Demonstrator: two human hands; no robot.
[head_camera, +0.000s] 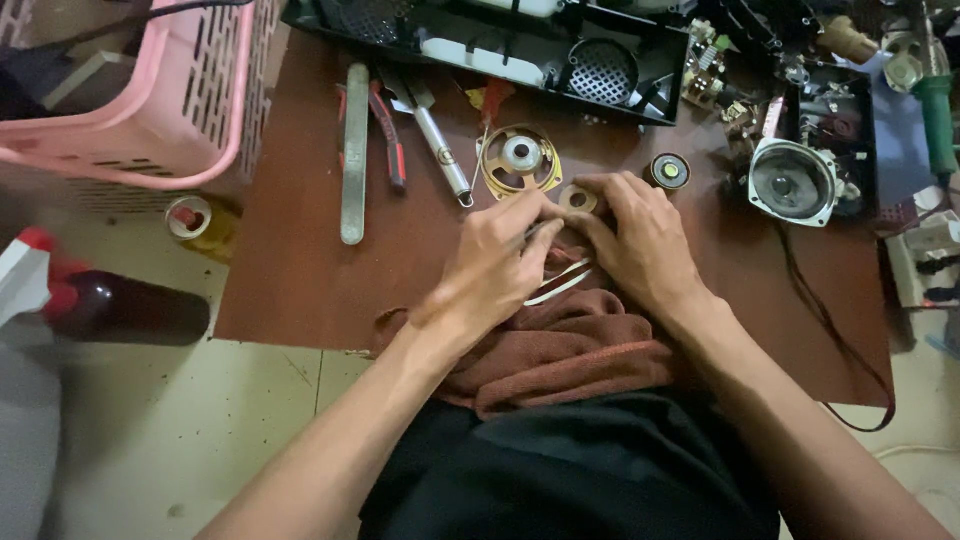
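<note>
- We count two hands: our left hand (497, 262) pinches a thin tool (533, 233); our right hand (640, 240) clamps one small ring (578, 199)
- One gold speaker frame (520, 158), one grey speaker (793, 181) nearby

A small brass-coloured ring (578, 199) with a dark centre hole lies flat on the brown tabletop (300, 280), just beside and right of the gold speaker frame (520, 158), pinched between both hands' fingertips.
</note>
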